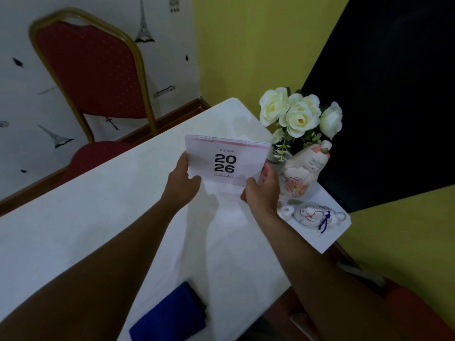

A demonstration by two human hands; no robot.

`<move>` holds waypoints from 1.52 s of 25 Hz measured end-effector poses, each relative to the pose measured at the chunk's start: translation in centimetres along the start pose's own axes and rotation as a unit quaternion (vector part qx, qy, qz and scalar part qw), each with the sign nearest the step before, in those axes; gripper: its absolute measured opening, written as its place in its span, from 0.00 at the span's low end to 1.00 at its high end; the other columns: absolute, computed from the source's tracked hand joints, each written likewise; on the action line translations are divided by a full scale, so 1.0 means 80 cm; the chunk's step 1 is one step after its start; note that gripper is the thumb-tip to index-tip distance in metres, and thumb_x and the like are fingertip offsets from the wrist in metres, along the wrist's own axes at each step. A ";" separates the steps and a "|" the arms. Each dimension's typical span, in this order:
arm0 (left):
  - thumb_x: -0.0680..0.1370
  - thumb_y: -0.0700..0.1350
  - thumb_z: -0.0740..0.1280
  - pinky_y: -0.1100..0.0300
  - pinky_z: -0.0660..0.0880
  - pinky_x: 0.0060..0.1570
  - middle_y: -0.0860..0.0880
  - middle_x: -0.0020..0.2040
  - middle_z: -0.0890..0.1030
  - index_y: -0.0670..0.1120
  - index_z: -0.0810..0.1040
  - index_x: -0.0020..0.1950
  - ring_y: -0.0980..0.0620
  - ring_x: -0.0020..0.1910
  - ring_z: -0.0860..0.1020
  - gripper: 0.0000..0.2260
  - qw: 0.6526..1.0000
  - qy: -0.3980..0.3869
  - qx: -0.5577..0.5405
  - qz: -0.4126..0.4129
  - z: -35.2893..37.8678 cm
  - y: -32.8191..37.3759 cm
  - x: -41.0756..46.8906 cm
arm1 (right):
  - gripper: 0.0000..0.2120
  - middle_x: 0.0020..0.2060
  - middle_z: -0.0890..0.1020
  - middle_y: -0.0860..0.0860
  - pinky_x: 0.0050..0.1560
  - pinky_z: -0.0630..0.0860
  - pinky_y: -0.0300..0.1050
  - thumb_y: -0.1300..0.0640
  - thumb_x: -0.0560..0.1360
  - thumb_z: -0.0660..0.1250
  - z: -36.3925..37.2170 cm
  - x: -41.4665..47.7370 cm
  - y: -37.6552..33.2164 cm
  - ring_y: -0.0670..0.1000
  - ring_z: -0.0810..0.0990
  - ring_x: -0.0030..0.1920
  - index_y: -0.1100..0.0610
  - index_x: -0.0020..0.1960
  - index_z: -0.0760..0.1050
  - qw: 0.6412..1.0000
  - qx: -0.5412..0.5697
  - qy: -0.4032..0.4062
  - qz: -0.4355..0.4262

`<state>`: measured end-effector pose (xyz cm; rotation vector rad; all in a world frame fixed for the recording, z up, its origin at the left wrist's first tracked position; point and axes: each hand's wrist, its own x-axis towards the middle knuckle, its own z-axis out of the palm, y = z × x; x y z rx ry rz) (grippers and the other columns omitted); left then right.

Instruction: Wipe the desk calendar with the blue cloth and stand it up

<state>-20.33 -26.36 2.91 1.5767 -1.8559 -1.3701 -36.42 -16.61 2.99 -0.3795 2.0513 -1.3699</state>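
So this looks like the stand-it-up part rather than the wiping — the cloth (170,313) is lying folded at the near edge of the table (98,217), well apart from both hands, and nobody's touching it. Whether the wipe is already done I can't say from this alone. The calendar (225,161) is held upright over the far part of the table, cover facing the camera, with the left hand (183,183) pinching its lower left edge and the right hand (264,190) pinching the lower right corner — each grip is closed on the card, thumb in front, fingers behind. Its bottom edge seems to be at or just above the tabletop; hard to tell if it's touching. Next move, I'd guess, needs the base spread so it makes a tent, then both hands letting go gently. Watch the right side — the flowers (300,114) and a cat figurine (305,168) sit just beside it. The calendar itself is white with a pink strip on top, wire binding, big black "2026" and "Calendar" underneath.
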 end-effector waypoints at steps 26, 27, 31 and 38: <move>0.76 0.49 0.63 0.48 0.75 0.59 0.51 0.71 0.74 0.57 0.58 0.77 0.53 0.57 0.71 0.30 0.996 -0.073 0.035 0.042 0.016 0.043 0.025 | 0.38 0.78 0.64 0.55 0.66 0.77 0.61 0.68 0.73 0.65 -0.007 0.005 0.031 0.57 0.68 0.76 0.54 0.81 0.59 0.999 -0.017 0.033 -0.029; 0.76 0.50 0.63 0.47 0.75 0.59 0.51 0.70 0.74 0.57 0.58 0.77 0.53 0.57 0.71 0.30 0.996 -0.074 0.032 0.042 0.015 0.044 0.026 | 0.38 0.78 0.64 0.55 0.64 0.79 0.62 0.69 0.73 0.65 -0.007 0.004 0.031 0.57 0.68 0.75 0.54 0.81 0.59 0.999 -0.014 0.033 -0.031; 0.80 0.47 0.64 0.47 0.75 0.59 0.52 0.69 0.73 0.55 0.56 0.78 0.53 0.57 0.71 0.28 0.996 -0.071 0.026 0.043 0.017 0.045 0.027 | 0.39 0.78 0.64 0.55 0.62 0.80 0.62 0.69 0.73 0.64 -0.009 0.002 0.034 0.59 0.71 0.73 0.53 0.81 0.59 0.999 -0.019 0.025 -0.036; 0.80 0.52 0.66 0.41 0.67 0.70 0.46 0.83 0.56 0.49 0.40 0.82 0.39 0.78 0.63 0.41 0.992 -0.086 0.091 -0.033 -0.001 0.036 0.007 | 0.36 0.76 0.70 0.56 0.63 0.80 0.57 0.70 0.73 0.61 -0.017 -0.020 0.033 0.57 0.73 0.73 0.56 0.79 0.64 0.992 0.009 0.059 -0.110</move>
